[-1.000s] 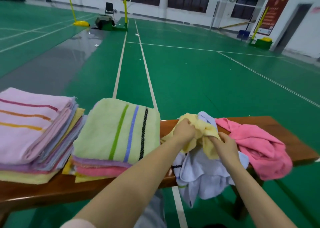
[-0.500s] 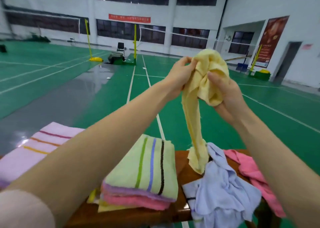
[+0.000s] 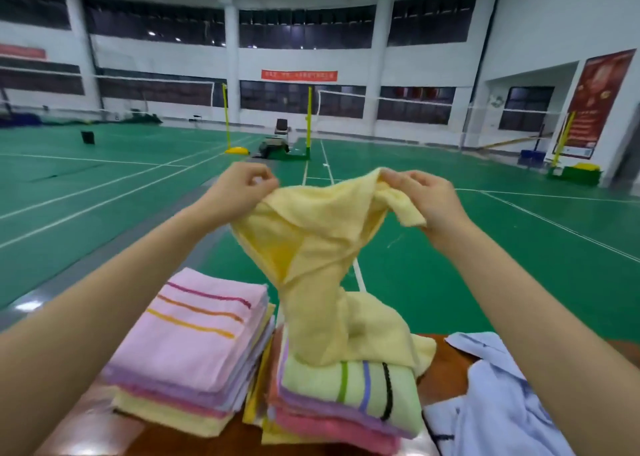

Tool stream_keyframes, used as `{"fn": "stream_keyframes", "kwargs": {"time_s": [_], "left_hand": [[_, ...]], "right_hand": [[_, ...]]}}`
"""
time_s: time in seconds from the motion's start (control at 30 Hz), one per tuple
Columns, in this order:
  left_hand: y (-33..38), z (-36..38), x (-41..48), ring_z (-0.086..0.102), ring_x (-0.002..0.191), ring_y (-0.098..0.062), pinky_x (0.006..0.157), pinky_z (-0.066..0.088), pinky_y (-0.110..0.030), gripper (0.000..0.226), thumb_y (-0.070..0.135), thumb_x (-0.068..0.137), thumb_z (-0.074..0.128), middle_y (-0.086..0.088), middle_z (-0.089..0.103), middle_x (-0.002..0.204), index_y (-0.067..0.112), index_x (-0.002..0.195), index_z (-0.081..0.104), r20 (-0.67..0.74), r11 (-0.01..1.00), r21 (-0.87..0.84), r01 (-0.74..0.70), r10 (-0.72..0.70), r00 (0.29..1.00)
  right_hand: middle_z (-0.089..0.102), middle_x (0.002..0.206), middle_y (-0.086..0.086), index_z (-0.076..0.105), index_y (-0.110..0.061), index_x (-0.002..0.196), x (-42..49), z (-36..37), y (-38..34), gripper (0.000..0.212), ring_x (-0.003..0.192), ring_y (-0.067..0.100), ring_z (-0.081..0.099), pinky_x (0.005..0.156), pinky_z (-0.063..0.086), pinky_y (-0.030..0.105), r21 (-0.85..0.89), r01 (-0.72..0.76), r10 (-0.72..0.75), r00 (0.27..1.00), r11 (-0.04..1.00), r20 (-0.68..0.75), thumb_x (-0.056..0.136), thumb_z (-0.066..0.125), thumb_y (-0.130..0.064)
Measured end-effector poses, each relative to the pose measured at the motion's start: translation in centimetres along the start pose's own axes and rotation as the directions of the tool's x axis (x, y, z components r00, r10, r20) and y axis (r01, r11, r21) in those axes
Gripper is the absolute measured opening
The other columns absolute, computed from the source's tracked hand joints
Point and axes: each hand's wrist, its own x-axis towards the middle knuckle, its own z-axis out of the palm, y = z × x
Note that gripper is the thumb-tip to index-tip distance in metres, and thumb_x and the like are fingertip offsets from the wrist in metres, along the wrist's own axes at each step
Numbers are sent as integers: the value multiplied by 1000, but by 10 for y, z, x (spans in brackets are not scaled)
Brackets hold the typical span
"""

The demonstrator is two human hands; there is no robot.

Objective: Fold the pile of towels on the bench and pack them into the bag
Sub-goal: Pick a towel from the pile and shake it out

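A yellow towel (image 3: 325, 258) hangs twisted in the air in front of me. My left hand (image 3: 239, 192) pinches its upper left edge and my right hand (image 3: 429, 199) pinches its upper right edge, the two held apart. The towel's lower end drapes onto a folded stack topped by a light green striped towel (image 3: 349, 383). To the left lies a second folded stack with a pink striped towel (image 3: 194, 331) on top. A crumpled pale blue towel (image 3: 491, 407) lies at the right on the wooden bench (image 3: 446, 369). No bag is in view.
Beyond the bench stretches a green sports court floor (image 3: 450, 258) with white lines. Yellow net posts (image 3: 309, 123), a chair (image 3: 282, 128) and a dark machine stand far back near the hall wall.
My hands have moved apart and lower, spreading the top edge of the yellow towel. Its lower end now rests on the green-topped stack. The view has shifted, showing both folded stacks lower in the frame.
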Motion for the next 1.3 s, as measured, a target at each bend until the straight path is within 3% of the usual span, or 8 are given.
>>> {"fn": "stream_keyframes", "kwargs": {"time_s": [0.13,0.23,0.33,0.43,0.6,0.77,1.07,1.3], "left_hand": [[-55,30,-33,55,76,-19,69,41,-27,20,24,92,56,-6,64,83,10,91,69,127,925,333,182,-235,964],[-39,58,-52,57,70,-5,69,43,-23,13,29,91,58,7,65,80,19,90,66,139,999,1,45,-44,989],[-17,99,-61,56,82,-5,78,46,-20,41,29,76,75,5,59,97,25,113,57,298,967,-255,15,64,952],[-18,139,-60,51,83,-8,75,42,-17,93,38,55,82,0,45,106,30,135,37,274,958,-251,140,-68,959],[-41,182,-72,63,86,-10,87,51,-32,83,48,46,64,7,62,96,36,126,49,211,809,-482,336,-265,941],[-46,192,-84,65,76,-5,67,51,-21,32,32,56,69,10,72,82,25,88,67,170,739,-586,333,-290,942],[-50,185,-87,60,98,-11,87,51,-30,72,55,38,79,2,64,105,31,102,59,320,858,-414,303,-174,931],[-40,181,-91,63,95,-10,88,52,-33,54,65,54,65,6,69,97,31,96,65,252,816,-498,294,-188,949]], "right_hand": [[61,55,-5,66,-11,66,-13,14,41,19,48,5,54,47,43,14,-111,-90,100,992,990,83,79,73,-24],[63,65,-1,68,-11,70,-22,33,78,19,59,10,55,52,43,15,-124,-194,205,975,973,84,80,72,-28],[68,89,14,66,1,99,-34,50,107,34,74,21,62,63,52,28,268,-374,336,925,888,179,78,70,-26],[67,100,21,56,6,117,-46,57,129,69,80,28,67,65,56,33,537,-433,331,901,723,280,62,78,-30],[67,106,24,58,0,115,-70,61,167,92,97,38,64,90,50,47,502,-413,323,910,760,260,38,91,-38],[70,105,11,64,-9,110,-84,60,176,88,100,26,65,84,51,32,387,-223,150,966,895,210,36,88,-51],[65,99,28,60,9,106,-86,49,182,52,82,30,66,68,57,36,715,-330,417,907,616,59,68,68,-26],[66,104,26,60,7,109,-86,48,181,34,85,30,67,68,57,36,697,-370,458,887,614,68,92,50,-21]]}}
